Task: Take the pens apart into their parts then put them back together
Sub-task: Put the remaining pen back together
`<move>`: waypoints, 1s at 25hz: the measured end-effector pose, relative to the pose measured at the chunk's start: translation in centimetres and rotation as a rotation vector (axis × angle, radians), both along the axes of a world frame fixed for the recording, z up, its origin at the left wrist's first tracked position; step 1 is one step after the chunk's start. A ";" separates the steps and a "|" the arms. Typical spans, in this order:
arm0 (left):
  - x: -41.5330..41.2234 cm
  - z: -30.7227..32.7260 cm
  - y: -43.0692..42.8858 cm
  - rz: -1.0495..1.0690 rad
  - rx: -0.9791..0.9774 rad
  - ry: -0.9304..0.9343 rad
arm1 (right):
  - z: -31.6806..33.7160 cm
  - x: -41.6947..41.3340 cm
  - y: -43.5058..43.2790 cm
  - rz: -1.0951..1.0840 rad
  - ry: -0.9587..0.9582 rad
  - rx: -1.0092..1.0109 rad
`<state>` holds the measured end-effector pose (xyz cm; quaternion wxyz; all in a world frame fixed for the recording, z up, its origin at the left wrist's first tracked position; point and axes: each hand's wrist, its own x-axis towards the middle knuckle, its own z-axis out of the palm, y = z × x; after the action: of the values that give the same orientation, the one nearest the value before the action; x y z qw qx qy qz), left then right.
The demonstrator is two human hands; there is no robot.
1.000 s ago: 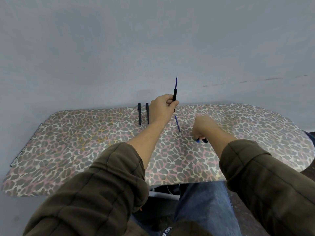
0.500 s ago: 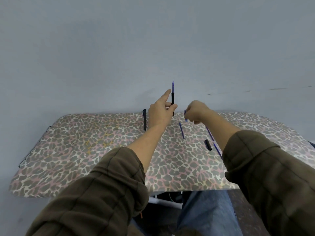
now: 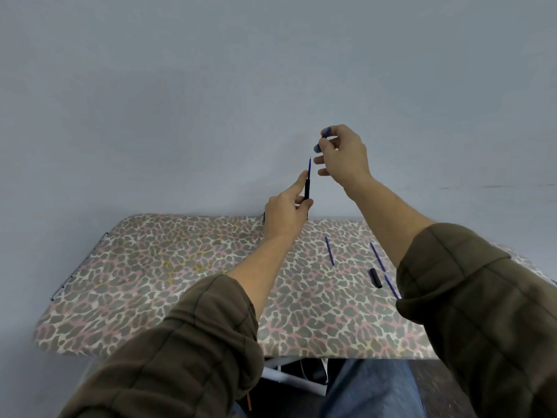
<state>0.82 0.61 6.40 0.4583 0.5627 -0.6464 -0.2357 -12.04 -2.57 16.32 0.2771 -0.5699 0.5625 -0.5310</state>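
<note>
Reassembling looks like the step in hand. Board (image 3: 156,285) w/ leopard cover fills the lower-centre; on its right part lie loose bits: a refill (image 3: 329,250), a 2nd refill (image 3: 376,256) partly under the right sleeve, a black cap (image 3: 376,277) just beside it. Left hand (image 3: 284,211), centre frame, pinches a black barrel (image 3: 306,190) upright, blue refill tip (image 3: 309,168) poking out the top. Right hand (image 3: 343,153), up and right of it, fingers curled round a small blue piece (image 3: 325,133) (tip section or cap, can't tell). Next move, I'd guess: bring the piece down over the tip, lined up w/ the barrel axis, then push or twist. Vs 0.5 s ago: right hand has risen from beside the barrel to above the tip; left hand's higher too, and its raised finger now rests along the barrel.
</note>
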 end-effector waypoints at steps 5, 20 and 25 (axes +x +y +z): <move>0.2 0.3 0.1 0.003 0.000 -0.036 | 0.4 0.3 -0.2 0.030 0.066 0.022; 0.2 0.0 -0.3 -0.012 -0.048 -0.070 | 0.5 -0.3 0.0 0.091 0.229 0.062; 0.1 -0.3 -0.2 0.008 -0.029 -0.062 | 0.3 -0.3 0.5 0.137 0.260 0.082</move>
<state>0.95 0.40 6.06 0.4471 0.5656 -0.6615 -0.2067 -12.31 -2.11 16.59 0.2606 -0.6589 0.5749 -0.4092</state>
